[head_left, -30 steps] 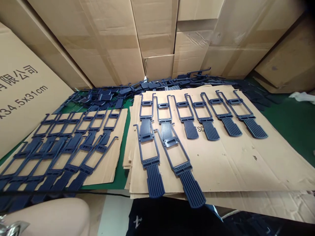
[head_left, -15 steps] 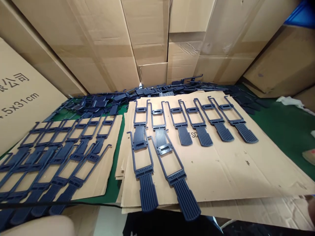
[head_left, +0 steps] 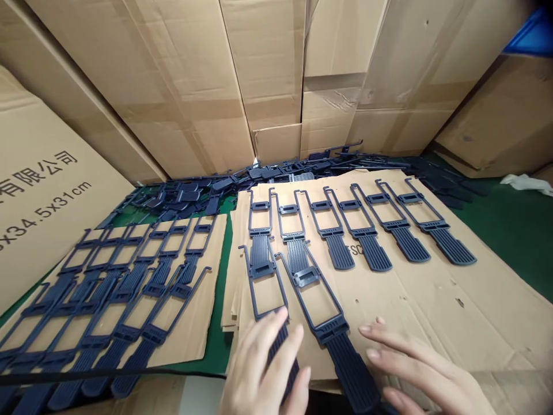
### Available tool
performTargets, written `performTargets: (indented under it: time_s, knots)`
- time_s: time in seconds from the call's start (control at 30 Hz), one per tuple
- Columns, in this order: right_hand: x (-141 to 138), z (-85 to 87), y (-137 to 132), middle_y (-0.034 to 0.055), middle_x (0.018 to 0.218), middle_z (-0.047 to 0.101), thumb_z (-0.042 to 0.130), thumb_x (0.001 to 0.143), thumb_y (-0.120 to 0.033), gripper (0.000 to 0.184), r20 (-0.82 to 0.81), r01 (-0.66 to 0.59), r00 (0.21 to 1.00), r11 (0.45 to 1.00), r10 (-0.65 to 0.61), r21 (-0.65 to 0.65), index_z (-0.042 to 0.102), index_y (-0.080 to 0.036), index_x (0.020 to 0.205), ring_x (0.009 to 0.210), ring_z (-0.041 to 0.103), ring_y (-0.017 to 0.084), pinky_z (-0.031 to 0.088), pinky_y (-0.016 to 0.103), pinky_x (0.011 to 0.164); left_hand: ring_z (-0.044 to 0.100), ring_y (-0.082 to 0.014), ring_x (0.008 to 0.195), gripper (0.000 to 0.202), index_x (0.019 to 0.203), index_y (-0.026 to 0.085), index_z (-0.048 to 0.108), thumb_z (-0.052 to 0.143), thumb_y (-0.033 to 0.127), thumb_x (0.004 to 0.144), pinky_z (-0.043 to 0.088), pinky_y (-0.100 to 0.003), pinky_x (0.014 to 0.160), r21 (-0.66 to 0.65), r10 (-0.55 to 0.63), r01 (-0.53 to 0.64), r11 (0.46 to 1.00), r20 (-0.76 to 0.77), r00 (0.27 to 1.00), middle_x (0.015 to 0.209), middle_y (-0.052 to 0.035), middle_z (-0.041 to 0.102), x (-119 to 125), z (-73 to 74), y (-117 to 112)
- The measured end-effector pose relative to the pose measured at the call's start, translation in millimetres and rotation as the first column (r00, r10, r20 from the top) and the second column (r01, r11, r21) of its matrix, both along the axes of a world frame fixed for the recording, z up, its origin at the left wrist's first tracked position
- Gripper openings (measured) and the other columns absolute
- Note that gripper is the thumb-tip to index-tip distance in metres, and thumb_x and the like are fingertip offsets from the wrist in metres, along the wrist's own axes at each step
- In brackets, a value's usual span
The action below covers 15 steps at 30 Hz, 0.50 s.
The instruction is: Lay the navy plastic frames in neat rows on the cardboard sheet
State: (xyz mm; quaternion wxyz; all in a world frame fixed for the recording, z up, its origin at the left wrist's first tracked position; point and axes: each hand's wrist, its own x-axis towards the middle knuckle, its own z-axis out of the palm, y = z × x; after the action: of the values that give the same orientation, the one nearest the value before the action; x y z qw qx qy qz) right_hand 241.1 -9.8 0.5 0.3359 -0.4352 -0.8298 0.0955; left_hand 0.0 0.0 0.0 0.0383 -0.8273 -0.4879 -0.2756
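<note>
Both hands have come into view at the bottom edge, where half a second ago only cardboard and parts showed. The left hand [head_left: 263, 369] lies flat, fingers spread, over the ribbed handle of the near left frame part [head_left: 265, 282]. The right hand [head_left: 425, 374] rests open on the cardboard sheet [head_left: 432, 300], just beside the near right frame part [head_left: 326, 323], holding nothing. Six more parts line the sheet's far side [head_left: 358, 230]. A second filled sheet [head_left: 203, 323] sits left, with a loose heap of parts [head_left: 207, 190] against the stacked boxes [head_left: 268, 75].

Parts [head_left: 298, 271] on cardboard [head_left: 432, 300] (boxes [head_left: 268, 69] behind), hands [head_left: 268, 369] in front.
</note>
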Motion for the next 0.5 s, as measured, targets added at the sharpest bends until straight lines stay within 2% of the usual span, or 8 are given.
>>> performTargets:
  time_s: [0.07,0.13,0.2,0.27,0.37,0.5]
  knots:
    - [-5,0.1,6,0.0031,0.129,0.043,0.049,0.086,-0.02,0.044,0.1,-0.072,0.993,0.997,0.068,0.031,0.044,-0.029,0.128,0.117,0.043,0.02,0.043,0.032,0.094,0.039,-0.0255,0.12,0.051,0.129,0.021,0.04,0.053,0.023,0.079,0.041,-0.041,0.095,-0.028,-0.026,0.023,0.999,-0.105,0.994,0.133,-0.009,0.039,1,-1.0,11]
    - [-11,-2.2,12,0.008,0.133,0.037,0.055,0.084,-0.03,0.048,0.229,-0.138,0.965,0.989,0.125,0.046,0.044,-0.029,0.13,0.12,0.037,0.028,0.04,0.045,0.093,0.033,-0.0328,0.124,0.063,0.133,0.017,0.035,0.054,0.035,0.076,0.039,-0.05,0.094,-0.07,-0.02,0.006,0.998,-0.208,0.978,0.138,-0.0128,0.031,0,-6.0,18]
    - [-20,-7.0,17,0.0132,0.136,0.03,0.063,0.078,-0.04,0.063,0.324,-0.182,0.933,0.982,0.155,0.054,0.038,-0.03,0.134,0.121,0.031,0.037,0.038,0.057,0.087,0.027,-0.038,0.126,0.072,0.135,0.015,0.033,0.056,0.04,0.072,0.035,-0.058,0.092,-0.102,0.016,-0.045,0.994,-0.262,0.965,0.141,-0.0151,0.026,-1,-13.3,20]
    - [-29,-12.9,21,0.0167,0.138,0.023,0.068,0.071,-0.043,0.079,0.349,-0.187,0.924,0.981,0.155,0.059,0.03,-0.03,0.138,0.121,0.026,0.043,0.037,0.063,0.08,0.022,-0.0397,0.127,0.074,0.137,0.018,0.029,0.056,0.038,0.072,0.034,-0.06,0.091,-0.128,0.05,-0.088,0.988,-0.277,0.96,0.143,-0.0152,0.019,-3,-19.9,19]
    - [-39,-19.9,21,0.0167,0.141,0.014,0.071,0.066,-0.039,0.091,0.332,-0.167,0.93,0.986,0.159,-0.003,0.022,-0.028,0.141,0.122,0.021,0.045,0.036,0.063,0.08,0.019,-0.0395,0.129,0.072,0.14,0.022,0.021,0.053,0.033,0.077,0.037,-0.059,0.09,-0.142,0.063,-0.103,0.984,-0.262,0.963,0.145,-0.0137,0.012,-5,-24.4,16]
    - [-45,-21.7,17,0.0153,0.143,0.009,0.062,0.066,-0.014,0.083,0.291,-0.094,0.949,0.989,0.123,-0.11,0.026,-0.026,0.14,0.125,0.019,0.04,0.042,0.051,0.086,0.016,-0.0384,0.13,0.067,0.142,0.021,0.013,0.044,0.025,0.083,0.042,-0.056,0.087,-0.138,0.052,-0.093,0.986,-0.276,0.96,0.144,-0.0149,0.015,-8,-22.7,13]
